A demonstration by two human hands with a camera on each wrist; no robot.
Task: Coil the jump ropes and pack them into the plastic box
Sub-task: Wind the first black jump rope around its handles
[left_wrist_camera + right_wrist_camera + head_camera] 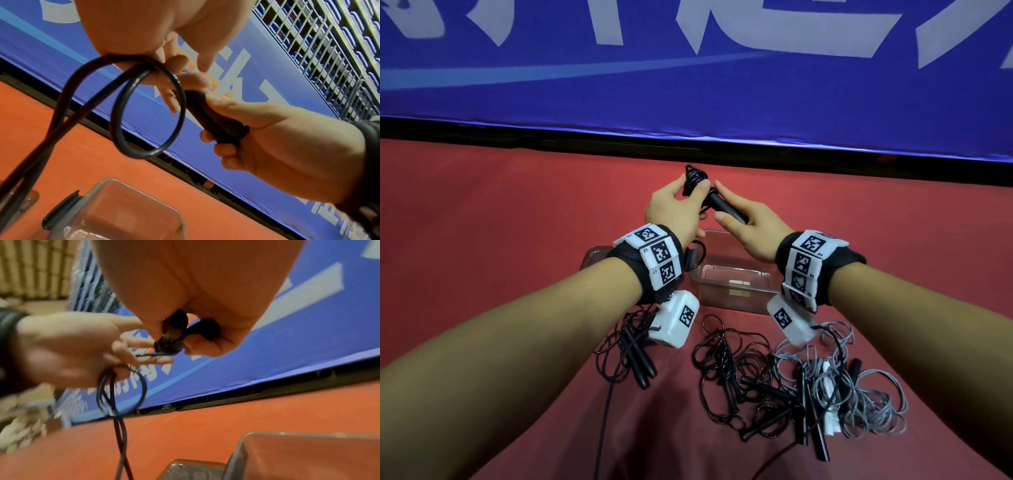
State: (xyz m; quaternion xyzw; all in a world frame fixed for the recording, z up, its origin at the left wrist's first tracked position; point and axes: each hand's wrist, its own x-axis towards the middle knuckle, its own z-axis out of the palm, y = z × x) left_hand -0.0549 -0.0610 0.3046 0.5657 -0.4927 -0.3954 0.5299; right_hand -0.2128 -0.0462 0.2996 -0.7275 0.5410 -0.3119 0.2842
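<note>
Above the clear plastic box (pixel 736 294), both hands work one black jump rope (pixel 692 179). My left hand (pixel 671 207) pinches its bunched coils between thumb and fingers. Loops of the rope (pixel 148 113) hang from that hand (pixel 133 32) towards the cloth. My right hand (pixel 755 226) grips the rope's black handles (pixel 726 207), which point up and left at the coils. The right wrist view shows the handles (pixel 176 334) in my right hand (pixel 195 280), with the left hand (pixel 68 350) beside them. The box (pixel 115 211) has no rope in it.
A lid (pixel 592 260) lies left of the box. On the red cloth (pixel 500 222) near me lie loose ropes: a black one (pixel 633 353) at left, a black tangle (pixel 739 373) in the middle, a grey one (pixel 859 387) at right. A blue banner (pixel 688 75) stands behind.
</note>
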